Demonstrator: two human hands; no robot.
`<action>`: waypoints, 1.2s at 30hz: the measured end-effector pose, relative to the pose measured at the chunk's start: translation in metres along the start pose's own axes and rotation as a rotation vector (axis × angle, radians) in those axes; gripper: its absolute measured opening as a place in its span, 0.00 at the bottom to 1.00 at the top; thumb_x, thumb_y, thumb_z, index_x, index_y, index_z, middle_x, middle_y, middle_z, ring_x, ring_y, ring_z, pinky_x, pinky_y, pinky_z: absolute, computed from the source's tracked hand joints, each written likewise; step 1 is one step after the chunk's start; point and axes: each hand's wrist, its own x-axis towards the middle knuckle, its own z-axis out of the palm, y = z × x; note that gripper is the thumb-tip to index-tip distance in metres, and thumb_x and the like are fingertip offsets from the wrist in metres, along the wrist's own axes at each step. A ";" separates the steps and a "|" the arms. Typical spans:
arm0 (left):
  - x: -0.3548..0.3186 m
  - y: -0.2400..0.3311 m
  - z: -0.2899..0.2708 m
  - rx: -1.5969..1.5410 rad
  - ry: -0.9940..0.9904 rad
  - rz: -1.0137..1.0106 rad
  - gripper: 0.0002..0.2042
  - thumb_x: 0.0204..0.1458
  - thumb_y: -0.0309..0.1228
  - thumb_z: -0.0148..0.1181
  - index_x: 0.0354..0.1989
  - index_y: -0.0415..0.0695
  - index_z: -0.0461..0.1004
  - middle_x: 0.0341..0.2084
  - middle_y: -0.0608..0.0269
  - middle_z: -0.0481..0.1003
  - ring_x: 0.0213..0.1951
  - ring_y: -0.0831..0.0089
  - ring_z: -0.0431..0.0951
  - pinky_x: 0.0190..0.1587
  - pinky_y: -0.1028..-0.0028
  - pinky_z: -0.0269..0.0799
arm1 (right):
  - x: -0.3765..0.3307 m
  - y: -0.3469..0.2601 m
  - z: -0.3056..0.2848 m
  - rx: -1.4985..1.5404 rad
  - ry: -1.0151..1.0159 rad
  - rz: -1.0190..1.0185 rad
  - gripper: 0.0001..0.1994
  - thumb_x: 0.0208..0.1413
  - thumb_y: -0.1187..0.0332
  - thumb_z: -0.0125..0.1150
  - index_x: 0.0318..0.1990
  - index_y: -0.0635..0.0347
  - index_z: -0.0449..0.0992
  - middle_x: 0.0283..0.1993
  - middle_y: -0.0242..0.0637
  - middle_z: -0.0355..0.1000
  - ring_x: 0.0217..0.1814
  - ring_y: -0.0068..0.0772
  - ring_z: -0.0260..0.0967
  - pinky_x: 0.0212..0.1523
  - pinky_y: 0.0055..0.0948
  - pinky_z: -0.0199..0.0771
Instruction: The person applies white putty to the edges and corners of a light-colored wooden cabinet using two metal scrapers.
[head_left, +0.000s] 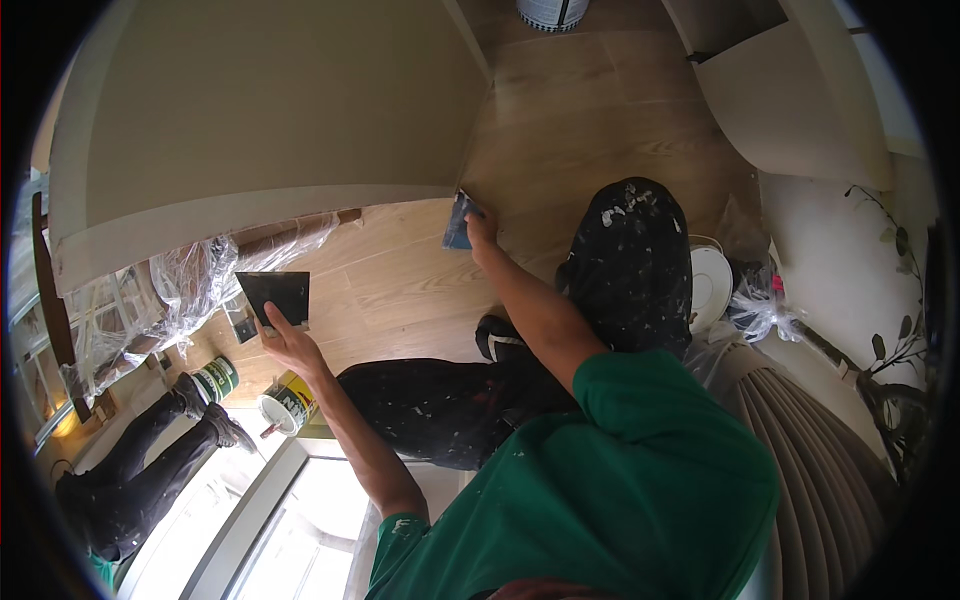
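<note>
My left hand (290,345) grips a wide putty knife with a dark, flared blade (275,295), held up over the floor near plastic-wrapped furniture. In my right hand (482,232) is a second putty knife (458,222) with a bluish blade. Its tip is at the lower right corner of a large beige wall (280,100); whether it touches is hard to tell. A paler strip (250,213) runs along that wall's lower border. My fingers cover both handles. I am crouched, with my paint-spotted knee (630,250) to the right of my right forearm.
Clear plastic film (190,280) covers furniture at left. Below it stand a green-and-white bucket (215,380) and a yellow-and-white bucket (287,402). Another person's legs (140,470) show at lower left. A bucket (552,12) stands far ahead. At right are a white lid (710,285), pleated curtain (810,440) and plant (900,240).
</note>
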 end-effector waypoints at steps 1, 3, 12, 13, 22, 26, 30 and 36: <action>0.000 0.000 0.001 0.000 0.021 0.034 0.29 0.64 0.49 0.55 0.36 0.25 0.73 0.11 0.71 0.57 0.18 0.79 0.52 0.20 0.66 0.46 | 0.002 0.002 0.002 0.000 0.005 0.000 0.24 0.47 0.69 0.56 0.55 0.65 0.77 0.49 0.47 0.76 0.51 0.43 0.73 0.54 0.37 0.69; -0.001 0.000 0.000 0.017 0.021 0.025 0.29 0.64 0.49 0.55 0.37 0.24 0.73 0.12 0.71 0.57 0.18 0.78 0.53 0.20 0.66 0.47 | 0.005 0.005 0.002 0.003 0.007 -0.001 0.24 0.47 0.70 0.56 0.54 0.65 0.77 0.48 0.47 0.76 0.51 0.42 0.73 0.54 0.36 0.69; -0.004 0.021 -0.001 -0.002 0.007 -0.037 0.29 0.64 0.49 0.56 0.42 0.24 0.74 0.18 0.62 0.68 0.23 0.74 0.60 0.26 0.67 0.58 | 0.000 0.000 0.008 -0.017 -0.033 -0.033 0.21 0.45 0.70 0.56 0.49 0.67 0.79 0.38 0.44 0.78 0.41 0.35 0.73 0.46 0.34 0.71; -0.003 0.021 0.001 -0.015 0.007 -0.018 0.29 0.64 0.48 0.56 0.43 0.24 0.74 0.19 0.61 0.69 0.24 0.74 0.61 0.26 0.67 0.59 | -0.001 -0.003 0.008 -0.035 -0.041 -0.042 0.21 0.45 0.70 0.56 0.48 0.67 0.79 0.37 0.43 0.77 0.39 0.34 0.73 0.44 0.34 0.71; -0.001 0.023 0.003 -0.017 0.007 0.006 0.30 0.64 0.49 0.56 0.42 0.23 0.73 0.21 0.56 0.73 0.24 0.69 0.63 0.28 0.64 0.62 | -0.026 -0.014 0.016 0.027 -0.121 -0.175 0.23 0.44 0.72 0.56 0.52 0.62 0.79 0.36 0.36 0.76 0.36 0.27 0.70 0.41 0.29 0.71; -0.001 0.018 0.002 -0.013 0.005 -0.007 0.30 0.64 0.49 0.55 0.41 0.23 0.74 0.20 0.57 0.71 0.24 0.70 0.62 0.27 0.64 0.61 | -0.026 -0.008 -0.001 -0.118 -0.137 -0.150 0.23 0.45 0.73 0.55 0.53 0.63 0.79 0.39 0.37 0.77 0.38 0.30 0.71 0.44 0.31 0.71; -0.002 0.011 0.000 -0.002 0.025 0.012 0.29 0.64 0.49 0.55 0.40 0.24 0.74 0.18 0.60 0.68 0.23 0.72 0.60 0.25 0.65 0.58 | -0.016 -0.001 -0.013 -0.102 0.043 0.009 0.24 0.45 0.72 0.56 0.54 0.63 0.78 0.49 0.42 0.78 0.50 0.37 0.73 0.54 0.33 0.68; -0.004 0.022 0.003 -0.043 0.007 0.018 0.29 0.64 0.49 0.55 0.42 0.24 0.74 0.18 0.61 0.67 0.23 0.74 0.60 0.25 0.66 0.58 | -0.006 -0.018 -0.010 0.037 -0.018 0.107 0.24 0.43 0.72 0.56 0.52 0.66 0.78 0.49 0.45 0.76 0.52 0.40 0.72 0.55 0.34 0.67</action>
